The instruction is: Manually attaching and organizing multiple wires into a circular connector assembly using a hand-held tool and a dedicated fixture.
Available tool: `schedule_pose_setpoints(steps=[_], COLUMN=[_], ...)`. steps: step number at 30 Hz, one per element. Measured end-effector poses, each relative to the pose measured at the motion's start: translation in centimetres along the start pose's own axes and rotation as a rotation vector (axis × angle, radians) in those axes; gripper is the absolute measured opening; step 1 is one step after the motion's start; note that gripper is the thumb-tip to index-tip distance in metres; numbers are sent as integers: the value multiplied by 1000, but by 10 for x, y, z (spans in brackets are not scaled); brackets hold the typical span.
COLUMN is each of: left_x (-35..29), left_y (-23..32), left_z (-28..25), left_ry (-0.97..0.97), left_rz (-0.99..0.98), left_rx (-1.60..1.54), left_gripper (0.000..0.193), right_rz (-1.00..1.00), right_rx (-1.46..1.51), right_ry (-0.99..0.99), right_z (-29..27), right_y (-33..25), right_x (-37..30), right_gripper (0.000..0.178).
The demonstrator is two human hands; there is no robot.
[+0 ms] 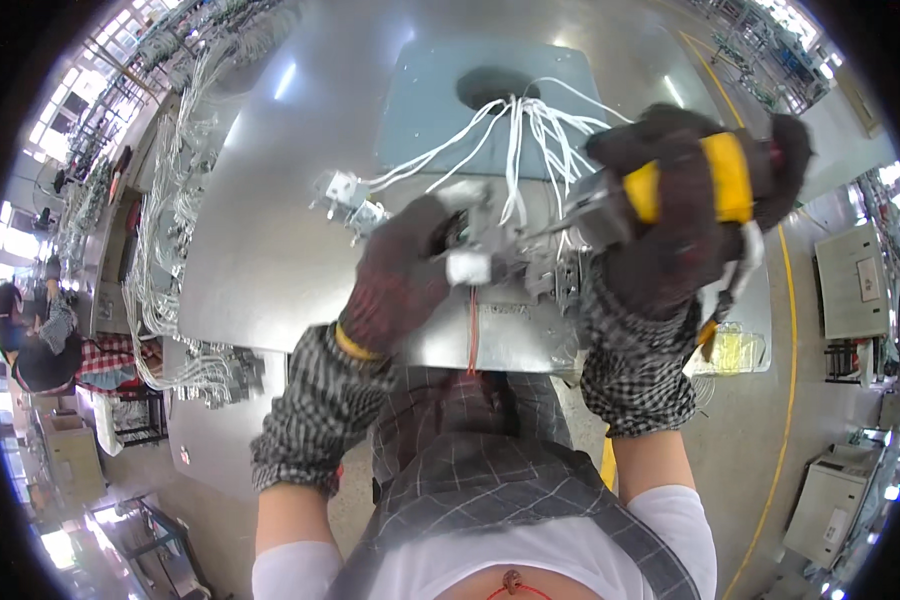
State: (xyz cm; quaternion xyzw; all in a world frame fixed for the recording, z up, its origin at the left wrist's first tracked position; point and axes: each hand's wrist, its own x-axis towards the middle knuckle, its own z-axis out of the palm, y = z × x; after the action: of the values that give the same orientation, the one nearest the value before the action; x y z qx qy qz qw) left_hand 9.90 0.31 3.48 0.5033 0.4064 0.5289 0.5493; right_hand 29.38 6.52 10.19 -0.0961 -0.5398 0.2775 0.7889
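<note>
Left hand [398, 275] clamps grey part [483, 232], right hand [670, 225] dark tool [600, 212]; clear tray [764, 352] holds yellow contents [733, 352].

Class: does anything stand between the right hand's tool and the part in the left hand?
No clear obstacle shows between the tool in the right hand and the grey part in the left hand. White cables pass close by the tip; blur hides whether any crosses it.

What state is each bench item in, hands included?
Left hand: gloved, gripping metal part
Right hand: gloved, gripping tool
Metal part: held, blurred
Tool: held, tip pointing left; on/off unclear
White cables: fanned out
Red wires: running toward person
Panel: flat on table
</note>
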Motion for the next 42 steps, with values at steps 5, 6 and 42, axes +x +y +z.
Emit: schedule_pose_setpoints(steps=[5, 6, 42], left_x=[13, 10, 6], left_y=[14, 12, 34], left_z=[-3, -17, -26], left_ry=[-192, -177, -104], left_rz=[40, 140, 359], left_rx=[149, 318, 1429], left_gripper=[57, 58, 70], right_rz=[33, 44, -5], right_rx=[33, -149, -193], right_ry=[61, 84, -104], right_z=[5, 9, 16], right_y=[-1, -3, 13], right_x=[0, -5, -34], right_gripper=[69, 71, 62])
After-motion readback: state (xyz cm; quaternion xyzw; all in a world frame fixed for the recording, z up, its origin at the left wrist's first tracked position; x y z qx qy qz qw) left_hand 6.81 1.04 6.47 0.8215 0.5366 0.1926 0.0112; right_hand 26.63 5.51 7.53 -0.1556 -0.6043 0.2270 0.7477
